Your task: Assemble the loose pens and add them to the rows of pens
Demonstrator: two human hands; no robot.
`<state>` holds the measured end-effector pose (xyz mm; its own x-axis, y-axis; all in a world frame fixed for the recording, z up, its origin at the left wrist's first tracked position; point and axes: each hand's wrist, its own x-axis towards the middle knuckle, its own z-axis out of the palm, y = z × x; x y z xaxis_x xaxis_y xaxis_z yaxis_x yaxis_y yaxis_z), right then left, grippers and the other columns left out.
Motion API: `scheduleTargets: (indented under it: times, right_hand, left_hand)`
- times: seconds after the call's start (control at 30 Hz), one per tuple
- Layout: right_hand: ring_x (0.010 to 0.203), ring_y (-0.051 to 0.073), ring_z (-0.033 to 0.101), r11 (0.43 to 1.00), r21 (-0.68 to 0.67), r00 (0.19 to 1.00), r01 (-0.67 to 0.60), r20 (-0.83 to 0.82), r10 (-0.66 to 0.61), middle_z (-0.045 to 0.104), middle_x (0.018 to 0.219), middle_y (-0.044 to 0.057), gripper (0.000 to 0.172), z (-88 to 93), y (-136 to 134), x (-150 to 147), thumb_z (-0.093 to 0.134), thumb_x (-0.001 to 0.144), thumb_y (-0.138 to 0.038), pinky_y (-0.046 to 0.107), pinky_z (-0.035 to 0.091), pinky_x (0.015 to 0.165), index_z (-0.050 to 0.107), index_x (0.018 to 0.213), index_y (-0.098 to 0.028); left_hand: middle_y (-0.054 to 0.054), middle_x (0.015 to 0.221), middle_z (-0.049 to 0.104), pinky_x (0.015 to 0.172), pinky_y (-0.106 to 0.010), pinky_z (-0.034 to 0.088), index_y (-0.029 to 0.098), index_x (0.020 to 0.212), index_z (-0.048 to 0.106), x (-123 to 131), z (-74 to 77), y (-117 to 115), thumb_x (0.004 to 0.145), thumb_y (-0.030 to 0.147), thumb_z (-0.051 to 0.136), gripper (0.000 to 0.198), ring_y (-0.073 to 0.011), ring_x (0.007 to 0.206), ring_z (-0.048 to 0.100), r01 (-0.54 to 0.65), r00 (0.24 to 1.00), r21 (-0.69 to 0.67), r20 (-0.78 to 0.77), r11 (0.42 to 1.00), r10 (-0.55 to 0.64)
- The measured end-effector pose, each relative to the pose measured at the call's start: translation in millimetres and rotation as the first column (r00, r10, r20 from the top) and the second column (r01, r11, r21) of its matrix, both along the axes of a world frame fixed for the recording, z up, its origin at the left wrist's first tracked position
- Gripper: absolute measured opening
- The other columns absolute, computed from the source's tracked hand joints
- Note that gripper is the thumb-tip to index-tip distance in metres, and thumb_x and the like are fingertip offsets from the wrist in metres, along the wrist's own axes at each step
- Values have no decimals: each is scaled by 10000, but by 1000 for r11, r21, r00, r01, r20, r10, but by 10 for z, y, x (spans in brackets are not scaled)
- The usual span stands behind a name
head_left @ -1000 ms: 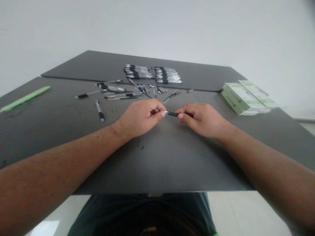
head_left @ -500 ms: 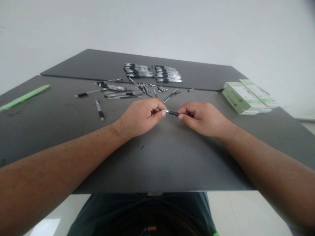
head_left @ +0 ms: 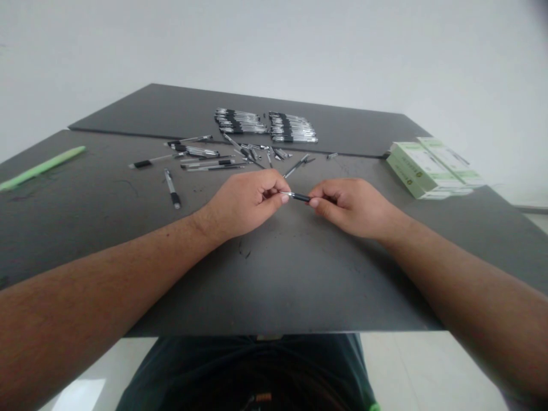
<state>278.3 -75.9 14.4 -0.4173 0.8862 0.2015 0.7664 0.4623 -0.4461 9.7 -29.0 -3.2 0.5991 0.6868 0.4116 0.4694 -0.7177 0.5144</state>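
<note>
Between my two hands, above the grey table, is a pen part with a black grip (head_left: pixel 301 197). My left hand (head_left: pixel 256 201) pinches its thin, light end between thumb and forefinger. At the black end, my right hand (head_left: pixel 349 205) closes thumb and fingers on it, and the rest of that end is hidden in the fingers. Just beyond my hands lie loose pen parts (head_left: pixel 295 165). A single clear pen with a black grip (head_left: pixel 172 189) rests left of my left hand.
Two rows of pens, a left (head_left: pixel 240 122) and a right one (head_left: pixel 293 128), lie on the far table (head_left: pixel 171 105). Green-and-white boxes (head_left: pixel 428 170) stand at the right. A long green object (head_left: pixel 45 167) lies at the left. More loose pens (head_left: pixel 199 152) lie mid-left.
Both hands hold almost the same places and grasps. The view has shifted very slightly.
</note>
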Motion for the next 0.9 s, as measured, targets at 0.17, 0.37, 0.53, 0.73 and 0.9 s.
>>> scheduleTargets:
  times: [0.17,0.37,0.53,0.73,0.9]
  right_hand:
    - [735,201,677,1000,6,1000,-4,-13,4,780,811,25,232,-17,5,-4,622,1023,-384,317,436,712,795,990,-232]
    - [751,207,679,999,39,999,31,-17,-31,791,833,33,209,-56,68,59,627,1005,-364,320,451,720,788,984,-233]
    - [746,225,701,970,81,971,228,-94,-221,792,821,38,225,-115,177,190,611,1030,-405,338,463,707,752,969,-239]
    - [617,211,686,933,-46,907,357,-223,-358,750,733,17,219,-178,302,291,595,1023,-425,369,523,712,699,984,-236]
    - [636,204,703,920,-82,878,383,-276,-390,773,796,26,200,-225,373,314,592,1025,-411,367,535,732,681,985,-237]
  left_hand:
    - [-2,887,800,778,-310,531,233,1036,784,4,-26,6,1017,342,666,161,-189,814,733,2,1000,-14,16,1000,-2]
    - [-7,930,832,796,-307,566,225,1112,783,-17,-67,67,981,329,680,197,-185,826,768,-12,998,-89,64,996,18]
    - [-24,914,835,815,-333,575,225,1040,795,-76,-63,179,965,336,672,182,-200,816,765,-108,993,-57,35,993,110]
    - [-43,911,839,800,-348,579,228,1034,815,-237,31,405,943,351,673,209,-221,820,768,-187,980,8,-66,982,187]
    - [-61,919,850,798,-369,579,228,1063,832,-463,219,718,922,368,713,232,-246,836,778,-324,938,15,-123,946,323]
